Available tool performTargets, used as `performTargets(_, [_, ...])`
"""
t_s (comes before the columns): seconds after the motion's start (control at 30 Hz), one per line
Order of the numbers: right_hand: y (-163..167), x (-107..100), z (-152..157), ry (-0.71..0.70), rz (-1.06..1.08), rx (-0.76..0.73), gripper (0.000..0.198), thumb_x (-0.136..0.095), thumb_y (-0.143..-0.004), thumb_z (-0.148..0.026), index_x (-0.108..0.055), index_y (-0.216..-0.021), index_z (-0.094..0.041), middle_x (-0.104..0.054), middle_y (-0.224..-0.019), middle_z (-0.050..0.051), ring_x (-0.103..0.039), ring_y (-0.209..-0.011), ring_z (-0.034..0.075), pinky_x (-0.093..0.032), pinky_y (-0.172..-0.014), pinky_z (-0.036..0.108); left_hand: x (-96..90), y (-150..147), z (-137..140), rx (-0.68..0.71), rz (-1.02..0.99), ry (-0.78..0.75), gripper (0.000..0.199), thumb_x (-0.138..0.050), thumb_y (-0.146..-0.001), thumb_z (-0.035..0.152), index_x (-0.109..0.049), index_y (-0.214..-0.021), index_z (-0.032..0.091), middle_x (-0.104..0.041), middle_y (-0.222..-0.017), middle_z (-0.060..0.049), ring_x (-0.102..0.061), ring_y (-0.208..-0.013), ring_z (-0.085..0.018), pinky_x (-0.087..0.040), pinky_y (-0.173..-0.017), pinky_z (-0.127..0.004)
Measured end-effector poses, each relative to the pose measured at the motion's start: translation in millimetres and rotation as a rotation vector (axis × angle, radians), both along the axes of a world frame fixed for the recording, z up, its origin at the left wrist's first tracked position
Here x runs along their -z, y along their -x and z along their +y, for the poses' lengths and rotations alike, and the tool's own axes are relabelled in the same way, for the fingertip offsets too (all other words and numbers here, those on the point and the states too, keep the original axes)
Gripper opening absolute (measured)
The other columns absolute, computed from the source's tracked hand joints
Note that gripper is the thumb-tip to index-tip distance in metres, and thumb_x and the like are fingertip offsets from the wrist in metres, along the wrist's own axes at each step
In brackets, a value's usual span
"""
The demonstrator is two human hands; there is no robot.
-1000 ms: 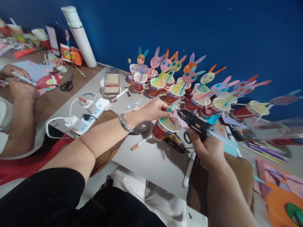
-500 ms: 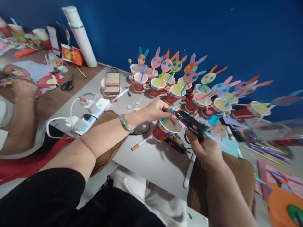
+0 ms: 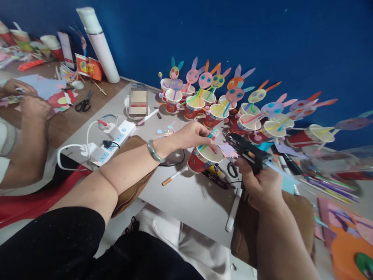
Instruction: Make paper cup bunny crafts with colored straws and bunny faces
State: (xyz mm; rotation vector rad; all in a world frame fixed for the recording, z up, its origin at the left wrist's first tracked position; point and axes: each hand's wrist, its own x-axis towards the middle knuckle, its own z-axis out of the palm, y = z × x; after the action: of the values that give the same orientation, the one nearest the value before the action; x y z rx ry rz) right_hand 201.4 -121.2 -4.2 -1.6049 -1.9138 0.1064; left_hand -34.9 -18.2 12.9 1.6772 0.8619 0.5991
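Closed in a pinch, my left hand (image 3: pixel 196 134) grips the colourful strips (image 3: pixel 213 136) that rise from a red paper cup (image 3: pixel 201 161); its fingertips hide part of them. The cup stands on the grey table below that hand. To its right, my right hand (image 3: pixel 262 181) is wrapped around a black glue gun (image 3: pixel 247 149), with a pale glue stick (image 3: pixel 281 171) poking out of its back end. The gun's nozzle points left and is apart from the cup. Beneath the gun lie a pink paper scrap (image 3: pixel 228 150) and the dark handle of scissors (image 3: pixel 232 169).
Several cups with paper bunny heads (image 3: pixel 205 80) line the blue wall. A power strip (image 3: pixel 118 142) and white flask (image 3: pixel 99 44) are on the left. A co-worker's hands (image 3: pixel 33 101) handle paper there. A white marker (image 3: pixel 234 210) lies near the front edge.
My right hand has drawn the glue gun away from the strips, to the right and slightly toward me. My left hand stays on the strips. The co-worker's hands have shifted slightly.
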Motion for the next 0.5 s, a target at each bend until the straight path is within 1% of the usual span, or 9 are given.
performTargets(0.1, [2.8,0.0,-0.4,-0.009,0.010,-0.055,0.027,-0.054,-0.092,-0.050,-0.058,-0.083,-0.025,-0.064,-0.071,0.006,-0.063,-0.065,0.025,-0.047,-0.063,0.037,-0.2,0.3,-0.4,0.008,0.013,-0.003,0.032,-0.068,-0.079,0.024,-0.048,-0.056,0.016,-0.033,-0.054,0.008,-0.030,-0.055,-0.006,-0.020,-0.060,-0.028])
performTargets(0.2, [4.5,0.5,1.0,-0.011,0.014,-0.123,0.022,-0.056,-0.091,-0.045,-0.057,-0.081,-0.025,-0.062,-0.067,0.003,-0.060,-0.059,0.022,-0.046,-0.060,0.035,1.8,0.4,0.4,0.017,0.006,-0.018,0.034,-0.067,-0.080,0.023,-0.045,-0.055,0.017,-0.031,-0.055,0.008,-0.029,-0.055,-0.005,-0.020,-0.059,-0.027])
performTargets(0.27, [3.7,0.8,1.4,-0.032,0.016,-0.109,0.022,-0.057,-0.091,-0.045,-0.058,-0.082,-0.025,-0.061,-0.066,0.003,-0.058,-0.058,0.022,-0.045,-0.059,0.035,3.0,0.6,1.2,0.016,-0.007,-0.029,0.033,-0.067,-0.079,0.023,-0.045,-0.055,0.016,-0.030,-0.055,0.008,-0.027,-0.056,-0.005,-0.019,-0.059,-0.027])
performTargets(0.33, [2.6,1.0,0.9,-0.038,0.025,-0.074,0.024,-0.057,-0.092,-0.047,-0.059,-0.083,-0.025,-0.063,-0.068,0.004,-0.059,-0.062,0.024,-0.046,-0.061,0.037,3.3,1.0,1.5,0.024,-0.017,-0.029,0.031,-0.067,-0.079,0.023,-0.047,-0.056,0.016,-0.031,-0.055,0.008,-0.028,-0.056,-0.005,-0.020,-0.059,-0.027])
performTargets(0.4, [2.1,0.9,0.0,-0.014,0.038,-0.064,0.026,-0.056,-0.092,-0.049,-0.059,-0.084,-0.025,-0.065,-0.073,0.006,-0.062,-0.066,0.026,-0.048,-0.065,0.039,2.8,1.4,1.1,0.035,-0.012,-0.022,0.029,-0.067,-0.079,0.024,-0.050,-0.057,0.015,-0.033,-0.056,0.008,-0.029,-0.056,-0.006,-0.021,-0.059,-0.027])
performTargets(0.5, [2.5,0.5,-1.3,0.046,0.042,-0.082,0.027,-0.055,-0.092,-0.050,-0.057,-0.082,-0.025,-0.064,-0.071,0.005,-0.061,-0.065,0.025,-0.049,-0.065,0.039,2.1,1.6,0.6,0.031,0.017,-0.027,0.028,-0.067,-0.079,0.025,-0.052,-0.059,0.015,-0.034,-0.056,0.007,-0.031,-0.057,-0.006,-0.022,-0.059,-0.027])
